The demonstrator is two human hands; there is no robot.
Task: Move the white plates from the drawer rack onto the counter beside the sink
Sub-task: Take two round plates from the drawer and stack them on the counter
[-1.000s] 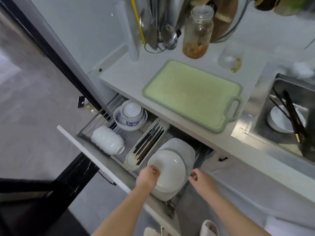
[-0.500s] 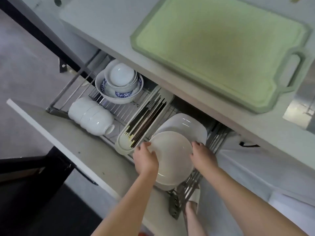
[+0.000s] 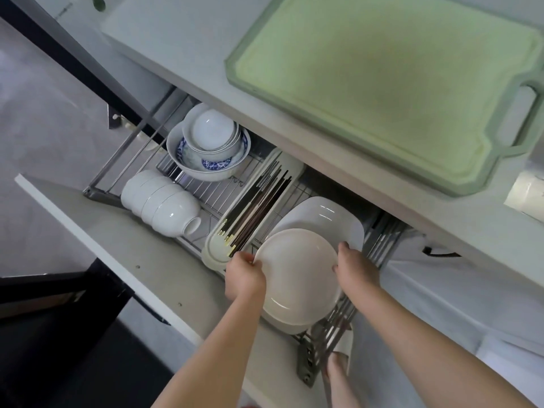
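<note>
**Clerk:** Below the desk edge, item one: your left hand [image 3: 244, 275] grips the left rim of the round cream-white plate [image 3: 297, 275], fingers curled over its edge. Item two: your right hand [image 3: 354, 270] grips the right rim of the same plate, thumb on its face.

**Operator:** Where does that plate stand?

**Clerk:** You hold it tilted at the front of the pulled-out wire drawer rack [image 3: 332, 325]; whether its lower edge is touching the wires, you cannot tell. Just behind it, item three: a larger rounded-square white plate [image 3: 326, 216], leaning in the rack.

**Operator:** And to the left of it?

**Clerk:** Item four: a long white plastic tray [image 3: 215, 254] of dark chopsticks [image 3: 259, 207], beside the plates. Item five: a row of plain white bowls [image 3: 162, 201] lying on their side. Item six: small white bowls nested in a blue-patterned white bowl [image 3: 209, 163], at the back.

**Operator:** Above?

**Clerk:** Item seven: a pale grey desk [image 3: 188, 45] carrying a light green plastic cutting board [image 3: 382, 78] with a handle slot at its right end.
</note>
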